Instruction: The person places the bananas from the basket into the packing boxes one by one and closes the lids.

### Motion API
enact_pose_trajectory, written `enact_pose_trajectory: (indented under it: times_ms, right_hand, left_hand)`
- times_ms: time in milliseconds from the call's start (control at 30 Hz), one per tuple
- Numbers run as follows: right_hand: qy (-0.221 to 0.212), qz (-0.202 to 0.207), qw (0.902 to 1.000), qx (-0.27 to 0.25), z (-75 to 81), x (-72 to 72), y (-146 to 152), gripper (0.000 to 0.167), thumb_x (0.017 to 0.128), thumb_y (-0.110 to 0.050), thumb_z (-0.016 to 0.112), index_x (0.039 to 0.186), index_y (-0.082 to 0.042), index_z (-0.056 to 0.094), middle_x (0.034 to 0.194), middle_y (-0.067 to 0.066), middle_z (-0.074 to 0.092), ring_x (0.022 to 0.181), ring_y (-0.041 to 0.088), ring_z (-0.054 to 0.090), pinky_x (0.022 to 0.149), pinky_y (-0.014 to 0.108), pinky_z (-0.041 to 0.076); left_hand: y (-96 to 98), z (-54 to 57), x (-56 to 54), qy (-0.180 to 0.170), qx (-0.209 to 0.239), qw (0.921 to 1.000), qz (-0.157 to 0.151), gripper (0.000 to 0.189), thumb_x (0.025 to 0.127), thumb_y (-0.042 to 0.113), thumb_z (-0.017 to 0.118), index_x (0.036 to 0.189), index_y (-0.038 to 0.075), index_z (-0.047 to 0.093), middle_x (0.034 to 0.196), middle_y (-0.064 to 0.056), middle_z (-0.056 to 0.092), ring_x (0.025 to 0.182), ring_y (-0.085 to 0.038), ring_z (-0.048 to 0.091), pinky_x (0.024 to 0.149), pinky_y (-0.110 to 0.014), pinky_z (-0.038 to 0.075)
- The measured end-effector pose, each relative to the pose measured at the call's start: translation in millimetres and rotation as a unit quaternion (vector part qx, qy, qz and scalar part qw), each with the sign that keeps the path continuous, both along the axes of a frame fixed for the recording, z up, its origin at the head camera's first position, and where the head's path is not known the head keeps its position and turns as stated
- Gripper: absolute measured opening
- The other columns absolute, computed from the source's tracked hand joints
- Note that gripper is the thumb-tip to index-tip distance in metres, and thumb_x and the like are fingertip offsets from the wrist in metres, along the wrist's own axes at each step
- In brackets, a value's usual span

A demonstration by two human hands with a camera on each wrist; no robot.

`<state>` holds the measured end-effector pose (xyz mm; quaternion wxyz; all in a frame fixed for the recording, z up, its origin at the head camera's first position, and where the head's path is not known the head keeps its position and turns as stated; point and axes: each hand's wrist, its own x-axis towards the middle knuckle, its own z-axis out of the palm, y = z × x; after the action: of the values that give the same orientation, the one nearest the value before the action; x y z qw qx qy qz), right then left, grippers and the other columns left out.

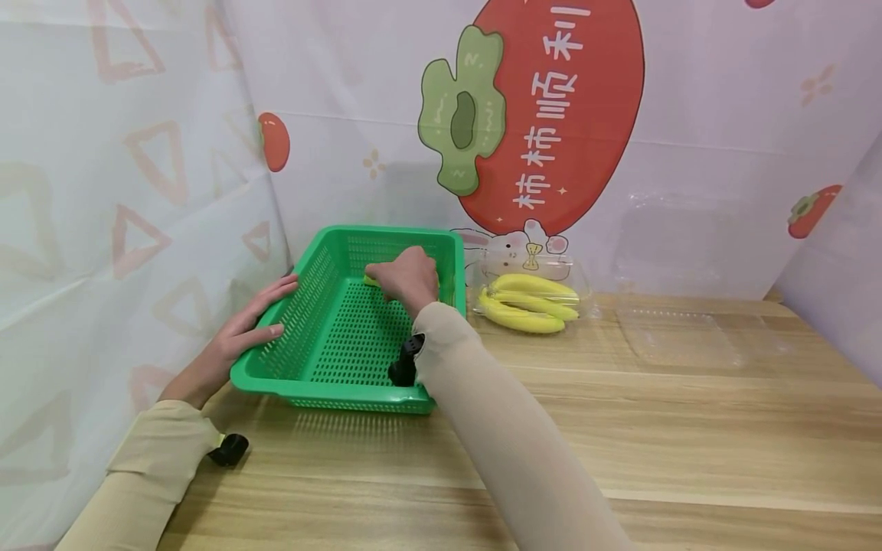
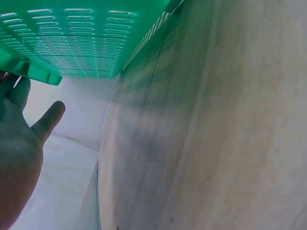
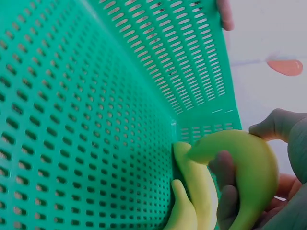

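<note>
Right sleeve (image 1: pixel 513 440) up close, right hand (image 1: pixel 409 282) curled round a banana (image 3: pixel 260 167) at the basket (image 1: pixel 324 389)'s far end, its tip pointing toward two bananas (image 3: pixel 204 191) side by side; left hand (image 1: pixel 233 338), farther off, rests extended on the left rim.

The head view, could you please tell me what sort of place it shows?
Probably a makeshift indoor work corner: a wood-grain table backed by a printed sheet, with a green basket standing on it.
</note>
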<state>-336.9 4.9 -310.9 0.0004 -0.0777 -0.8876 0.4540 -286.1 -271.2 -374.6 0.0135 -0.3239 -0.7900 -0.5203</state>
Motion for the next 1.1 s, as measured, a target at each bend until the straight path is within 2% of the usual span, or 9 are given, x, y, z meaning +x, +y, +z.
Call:
enact_pose_trajectory:
  times_ms: [267,400,567,967,1100]
  right_hand:
    - [0.044,-0.021,0.9943,-0.095,1.5,-2.8,3.1,0.031,0.093,-0.033,0.08,0.093,-0.003,0.082,0.085,0.017,0.081,0.088,0.034,0.079,0.056,0.031,0.045]
    - [0.083,-0.017,0.9861,-0.143,1.5,-1.3,3.3,0.027,0.093,-0.03,0.08,0.105,-0.006,0.084,0.094,0.013,0.082,0.079,0.026,0.079,0.06,0.03,0.05]
    - [0.123,0.006,0.9753,-0.183,1.8,-0.7,3.8,0.033,0.094,-0.029,0.08,0.12,-0.008,0.081,0.11,0.01,0.08,0.075,0.015,0.076,0.061,0.029,0.051]
    - [0.144,0.015,0.9608,-0.237,1.6,-0.9,5.7,0.035,0.094,-0.03,0.08,0.123,-0.011,0.081,0.112,0.009,0.078,0.078,0.015,0.076,0.068,0.029,0.054]
    - [0.15,0.018,0.9571,-0.247,0.9,-1.6,6.1,0.033,0.094,-0.03,0.08,0.121,-0.01,0.081,0.111,0.009,0.078,0.083,0.023,0.078,0.07,0.03,0.056]
  left_hand:
    - [0.3,0.2,0.9,0.006,-0.004,1.0,0.001,0.062,0.108,0.006,0.046,0.167,0.006,0.03,0.18,-0.003,0.017,0.16,0.003,0.015,0.108,-0.009,0.026]
    - [0.5,0.4,1.1,0.006,-0.003,1.0,0.001,0.062,0.108,0.006,0.046,0.168,0.006,0.03,0.18,-0.003,0.017,0.161,0.002,0.014,0.109,-0.009,0.025]
    - [0.3,1.2,1.5,0.004,-0.003,1.0,0.002,0.062,0.108,0.006,0.046,0.168,0.007,0.03,0.18,-0.003,0.017,0.161,0.002,0.014,0.108,-0.009,0.025]
    - [-0.1,1.4,1.5,0.007,-0.006,1.0,0.002,0.062,0.108,0.007,0.047,0.168,0.007,0.03,0.18,-0.004,0.016,0.161,0.002,0.014,0.109,-0.01,0.024]
    - [-0.3,1.4,1.6,0.008,-0.009,0.9999,0.002,0.062,0.108,0.007,0.047,0.168,0.008,0.03,0.18,-0.004,0.017,0.161,0.003,0.013,0.11,-0.01,0.024]
